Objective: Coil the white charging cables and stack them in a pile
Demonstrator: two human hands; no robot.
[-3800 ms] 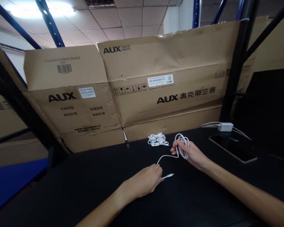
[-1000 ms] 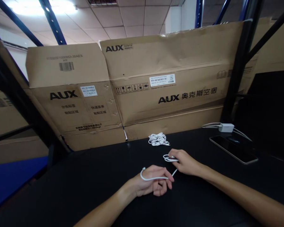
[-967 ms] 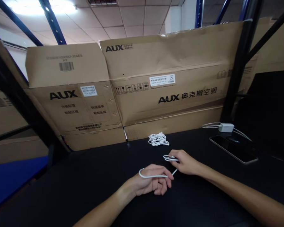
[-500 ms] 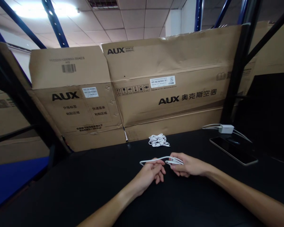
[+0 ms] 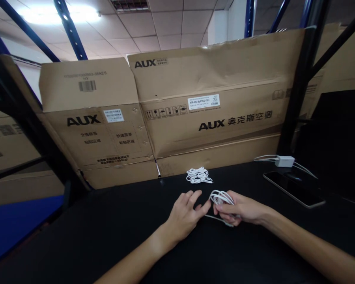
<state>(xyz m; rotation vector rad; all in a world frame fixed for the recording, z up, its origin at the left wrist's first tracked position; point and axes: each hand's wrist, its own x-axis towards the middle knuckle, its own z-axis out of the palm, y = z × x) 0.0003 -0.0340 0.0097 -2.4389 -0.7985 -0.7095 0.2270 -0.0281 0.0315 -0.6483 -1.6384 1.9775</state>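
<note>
Ending beside a blue surface (image 5: 23, 228) at the left, the black tabletop (image 5: 100, 236) gives the person's left hand (image 5: 182, 217) broad room leftward and toward the near side. Its fingers are parted and half bent, one fingertip by the coiled white cable (image 5: 221, 196); whether it pinches anything there cannot be told. Beyond that hand, a white cable bundle (image 5: 199, 175) lies near the foot of the cardboard (image 5: 171, 142), which walls off the far edge. The coiled cable sits in the right hand (image 5: 245, 207), fingers curled round its loops, and a loose strand (image 5: 219, 219) runs below, between the hands. The likeliest trouble is loops springing apart, through a slack right-hand grip or a tug on the strand. Farther right, a phone (image 5: 294, 189) and a white adapter (image 5: 284, 161) with thin cords narrow the sideways room; the right forearm passes on the phone's near side, so a wide swing could nudge it.
</note>
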